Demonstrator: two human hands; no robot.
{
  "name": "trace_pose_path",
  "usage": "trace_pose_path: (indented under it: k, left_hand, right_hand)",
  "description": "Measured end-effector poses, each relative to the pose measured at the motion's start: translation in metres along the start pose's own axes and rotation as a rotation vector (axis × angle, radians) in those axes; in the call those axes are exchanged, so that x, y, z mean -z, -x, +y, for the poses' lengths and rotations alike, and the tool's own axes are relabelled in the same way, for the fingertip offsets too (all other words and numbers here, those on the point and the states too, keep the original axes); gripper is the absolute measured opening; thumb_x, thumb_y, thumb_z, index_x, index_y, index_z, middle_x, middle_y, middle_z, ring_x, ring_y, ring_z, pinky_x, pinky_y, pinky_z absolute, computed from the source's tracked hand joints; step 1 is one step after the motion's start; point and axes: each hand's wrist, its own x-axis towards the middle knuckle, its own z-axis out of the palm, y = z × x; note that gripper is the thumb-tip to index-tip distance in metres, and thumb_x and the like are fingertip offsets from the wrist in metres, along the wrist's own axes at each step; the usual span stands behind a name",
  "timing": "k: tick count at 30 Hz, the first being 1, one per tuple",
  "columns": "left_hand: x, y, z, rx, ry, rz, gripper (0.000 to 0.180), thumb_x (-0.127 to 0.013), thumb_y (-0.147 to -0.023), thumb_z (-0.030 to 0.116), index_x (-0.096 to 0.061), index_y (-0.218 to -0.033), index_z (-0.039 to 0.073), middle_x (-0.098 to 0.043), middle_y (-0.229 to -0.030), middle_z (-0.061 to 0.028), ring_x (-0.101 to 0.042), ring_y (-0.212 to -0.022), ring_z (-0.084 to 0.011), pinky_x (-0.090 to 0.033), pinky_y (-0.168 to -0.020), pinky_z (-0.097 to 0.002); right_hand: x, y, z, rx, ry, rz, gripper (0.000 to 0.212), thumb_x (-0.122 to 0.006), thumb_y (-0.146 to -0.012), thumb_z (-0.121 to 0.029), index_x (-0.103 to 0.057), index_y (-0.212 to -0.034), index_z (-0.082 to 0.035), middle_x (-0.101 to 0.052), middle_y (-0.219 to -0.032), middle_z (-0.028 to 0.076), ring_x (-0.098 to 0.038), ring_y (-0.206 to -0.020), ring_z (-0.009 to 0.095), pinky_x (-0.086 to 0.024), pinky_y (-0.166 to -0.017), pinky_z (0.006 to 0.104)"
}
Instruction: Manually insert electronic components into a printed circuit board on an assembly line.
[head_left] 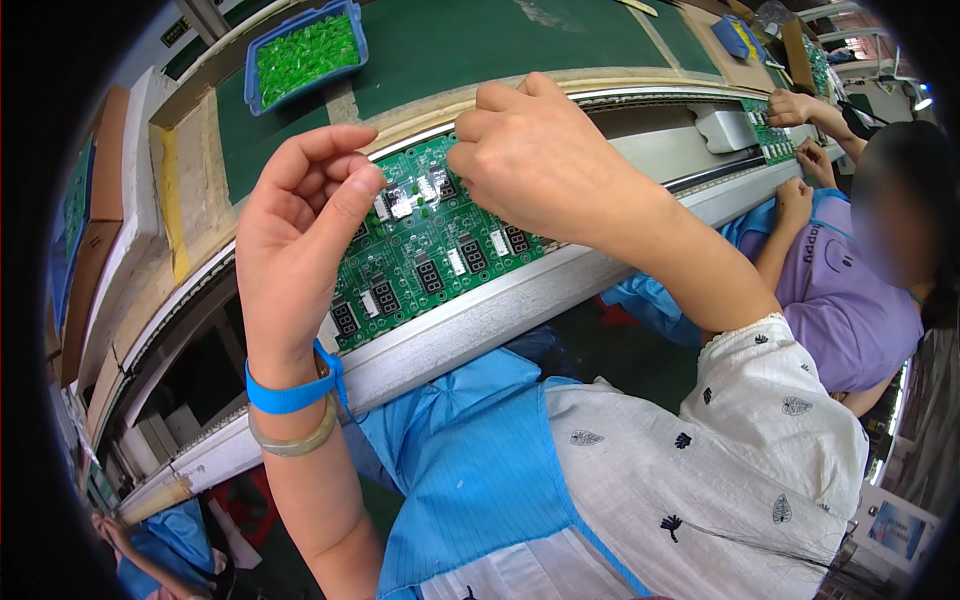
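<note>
A green circuit board (405, 243) lies on the metal rail in front of me. It carries rows of black digit displays (429, 276), white connectors (457, 262) and a few small green parts near its middle. Above the board's left part is my left hand (300, 205), wearing a blue wrist strap and a bangle. Its fingers curl inward and the thumb lies against them; anything held there is hidden. Over the far right part, my right hand (530, 150) is bent down with fingers closed together. Its fingertips and whatever they pinch are out of sight.
A blue bin (252, 85) full of small green parts stands on the green work surface (450, 50) beyond the rail. Boxes (103, 225) stand at the left. To my right, a co-worker (850, 290) handles another board (772, 140) on the same rail (520, 310).
</note>
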Motion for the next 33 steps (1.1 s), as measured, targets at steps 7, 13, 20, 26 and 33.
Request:
trace_pose_path:
  k: [7,13,20,26,33]
  left_hand:
    - [0.0,0.001,0.001,-0.006,-0.008,0.008,0.027,-0.062,-0.088,0.004,-0.058,-0.114,-0.003,-0.058,-0.093,-0.0015,-0.055,-0.087,-0.0066,-0.044,-0.079,-0.0187]
    - [-0.001,-0.001,0.001,0.012,-0.009,0.01,0.027,-0.062,-0.088,0.004,-0.058,-0.114,-0.003,-0.058,-0.093,-0.0015,-0.055,-0.086,-0.0065,-0.044,-0.079,-0.0185]
    - [-0.002,0.0,0.001,0.016,-0.032,0.017,0.027,-0.063,-0.088,0.005,-0.057,-0.114,-0.003,-0.058,-0.093,-0.0016,-0.054,-0.087,-0.0066,-0.043,-0.079,-0.0187]
    - [-0.001,0.001,0.0,0.013,-0.042,0.017,0.027,-0.062,-0.088,0.004,-0.057,-0.114,-0.002,-0.058,-0.092,-0.0012,-0.054,-0.087,-0.0065,-0.043,-0.079,-0.0184]
    - [-0.001,0.0,-0.001,0.003,0.012,0.008,0.026,-0.064,-0.087,0.005,-0.059,-0.112,-0.001,-0.058,-0.091,0.0003,-0.054,-0.083,-0.0051,-0.044,-0.074,-0.0175]
  right_hand:
    - [0.0,-0.001,-0.001,-0.04,-0.034,-0.046,0.003,-0.067,-0.068,-0.012,-0.067,-0.068,-0.009,-0.062,-0.073,0.003,-0.058,-0.082,0.021,-0.041,-0.07,0.038]
    - [0.0,0.001,-0.004,-0.062,-0.017,-0.024,0.003,-0.068,-0.067,-0.012,-0.068,-0.069,-0.01,-0.062,-0.074,0.003,-0.058,-0.084,0.021,-0.04,-0.072,0.0383]
    - [-0.003,0.005,-0.002,-0.018,0.0,0.036,0.006,-0.064,-0.067,-0.016,-0.065,-0.066,-0.009,-0.059,-0.072,0.001,-0.057,-0.081,0.019,-0.041,-0.07,0.0343]
    - [-0.004,0.007,-0.003,-0.019,-0.008,0.035,0.007,-0.064,-0.066,-0.016,-0.064,-0.064,-0.009,-0.057,-0.069,0.002,-0.057,-0.08,0.019,-0.041,-0.07,0.0339]
    - [0.008,0.003,-0.004,-0.087,-0.044,-0.192,0.012,-0.065,-0.073,-0.015,-0.071,-0.083,-0.01,-0.066,-0.089,0.006,-0.059,-0.096,0.022,-0.043,-0.082,0.042]
